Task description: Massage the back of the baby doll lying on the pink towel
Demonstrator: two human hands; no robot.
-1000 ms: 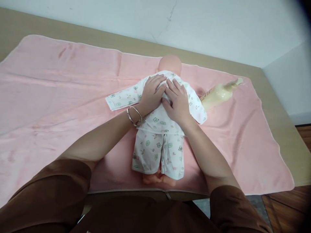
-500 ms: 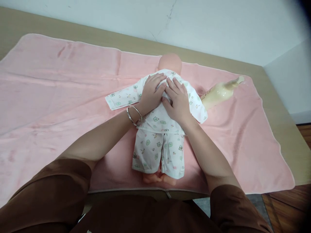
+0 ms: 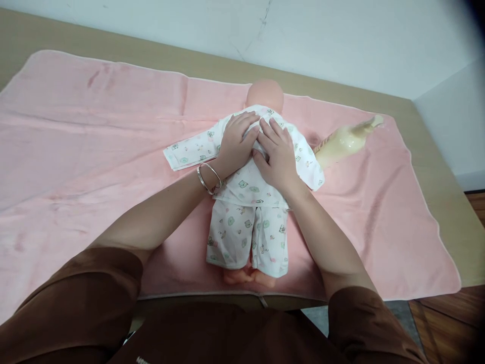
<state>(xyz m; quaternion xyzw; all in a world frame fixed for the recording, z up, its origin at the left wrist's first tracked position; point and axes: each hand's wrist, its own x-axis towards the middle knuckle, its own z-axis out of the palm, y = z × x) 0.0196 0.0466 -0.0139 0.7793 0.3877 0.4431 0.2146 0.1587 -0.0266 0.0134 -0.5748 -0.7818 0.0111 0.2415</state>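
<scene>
A baby doll (image 3: 248, 194) in white printed pajamas lies face down, its bald head away from me and its feet toward me. My left hand (image 3: 239, 144) rests flat on the left side of its upper back, with fingers stretched out; two thin bangles circle that wrist. On the right side of the back lies my right hand (image 3: 276, 156), fingers spread, close beside the left one. Neither hand grips anything. A pale yellow pump bottle (image 3: 346, 144) lies on its side to the right, its lower end partly hidden behind the doll's right sleeve.
Beneath the doll is a pink blanket (image 3: 94, 131), wrinkled in places, spread over a wooden table (image 3: 443, 156). A white wall (image 3: 333, 45) stands along the table's far edge. Wooden flooring (image 3: 450, 318) shows at the lower right.
The view has shifted very slightly. Both hands stay on the doll's back, with no visible change in their pose.
</scene>
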